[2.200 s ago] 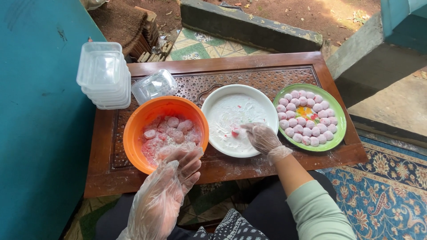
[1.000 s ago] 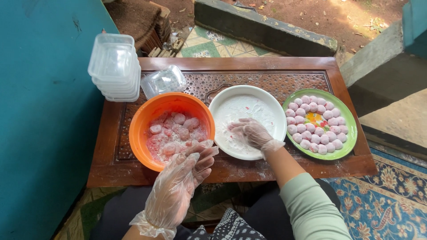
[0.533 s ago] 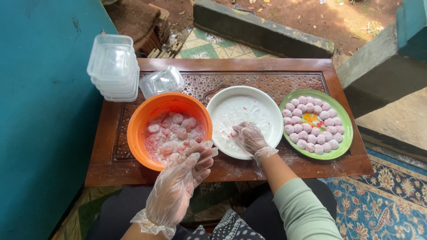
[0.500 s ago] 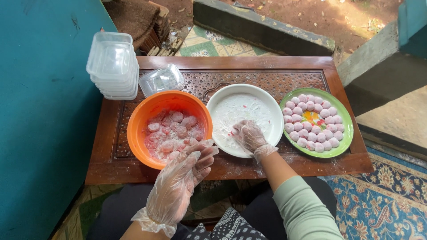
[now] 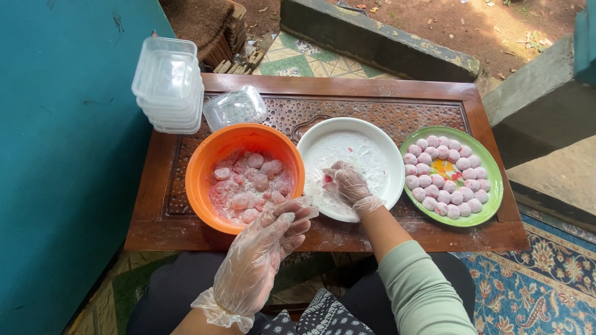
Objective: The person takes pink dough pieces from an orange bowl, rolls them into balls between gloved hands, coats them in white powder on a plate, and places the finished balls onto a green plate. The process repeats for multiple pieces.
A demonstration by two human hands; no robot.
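Your gloved right hand (image 5: 349, 183) curls shut over something unclear in the floured white round plate (image 5: 379, 149), while your gloved left hand (image 5: 264, 248) hovers open-fingered by the orange plastic bowl (image 5: 205, 161).

Three dishes stand in a row on the desk (image 5: 323, 236): a bowl (image 5: 214, 155) at the left, a plate (image 5: 379, 146) in the middle, a tray (image 5: 490, 180) at the right. Dough balls (image 5: 248, 183) lie in the bowl, and more balls (image 5: 444, 177) sit packed in the tray. Behind the bowl stands a stack of tubs (image 5: 167, 84), with a single tub (image 5: 236, 107) just right of it. The right hand (image 5: 347, 185) rests in the plate; the left hand (image 5: 264, 248) is at the bowl's near rim. A rug (image 5: 540, 285) lies on the floor at the right.
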